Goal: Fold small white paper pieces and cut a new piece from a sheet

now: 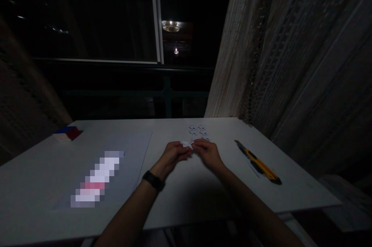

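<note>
A small white piece of paper, apparently folded, is pinched between both my hands above the middle of the table. The fingers of my left hand close on its left side, with a dark band round that wrist. On the other side, my right hand grips the paper with thumb and fingertips. Just beyond my hands lie several small white paper pieces with dark marks, set in rows. The nearest of them is partly covered by my right hand.
A yellow and black utility knife, blade showing, lies on the right of the white table. Paper sheets with a blurred-out patch lie at left. A coloured cube sits far left. Curtains and a dark window stand behind.
</note>
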The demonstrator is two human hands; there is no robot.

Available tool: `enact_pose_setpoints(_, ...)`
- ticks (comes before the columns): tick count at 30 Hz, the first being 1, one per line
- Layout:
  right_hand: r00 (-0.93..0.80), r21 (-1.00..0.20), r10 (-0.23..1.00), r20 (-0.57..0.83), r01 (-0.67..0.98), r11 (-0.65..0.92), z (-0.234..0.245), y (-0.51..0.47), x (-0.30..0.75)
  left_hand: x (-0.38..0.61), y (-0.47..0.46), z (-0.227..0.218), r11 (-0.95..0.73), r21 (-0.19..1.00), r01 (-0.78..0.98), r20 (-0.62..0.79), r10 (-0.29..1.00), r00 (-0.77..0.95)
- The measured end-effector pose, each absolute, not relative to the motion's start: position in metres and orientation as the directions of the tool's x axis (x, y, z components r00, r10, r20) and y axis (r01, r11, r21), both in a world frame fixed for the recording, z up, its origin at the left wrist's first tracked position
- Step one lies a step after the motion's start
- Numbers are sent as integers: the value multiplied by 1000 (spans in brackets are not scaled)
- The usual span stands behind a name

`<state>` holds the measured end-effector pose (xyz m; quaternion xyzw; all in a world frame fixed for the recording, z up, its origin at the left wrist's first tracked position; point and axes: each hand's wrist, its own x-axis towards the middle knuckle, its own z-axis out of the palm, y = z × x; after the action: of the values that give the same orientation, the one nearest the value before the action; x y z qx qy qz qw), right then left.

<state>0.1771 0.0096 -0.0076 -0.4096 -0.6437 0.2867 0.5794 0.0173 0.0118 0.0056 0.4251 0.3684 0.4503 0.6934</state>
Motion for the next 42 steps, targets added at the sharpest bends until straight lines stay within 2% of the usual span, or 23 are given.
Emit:
enact_pose_setpoints(11, 41, -906, 911, 410, 130, 402, -8, 8, 175, 21, 9, 9, 140, 962, -235, -70, 957, 283)
enact_pose_setpoints(16, 4, -959, 959, 283, 21, 283, -11, 10, 175, 19, 10, 7, 163, 954, -252, -85, 952, 293)
enact_pose_setpoints(24, -36, -962, 963, 268, -63, 266, -13, 11, 177, 18, 11, 6, 245, 912, -329, -129, 933, 335)
enact_pose_setpoints(28, -41, -957, 956, 289, -34, 288, -11, 11, 178, 17, 11, 7, 275, 889, -365, -133, 920, 370)
enact_pose_setpoints(34, -25, -907, 912, 409, 93, 410, -5, 8, 179, 14, 15, 2, 374, 819, -436, -176, 886, 428)
enact_pose_setpoints(42, -64, -871, 884, 464, 149, 468, -8, 8, 181, 15, 14, 4, 424, 760, -492, -174, 863, 474)
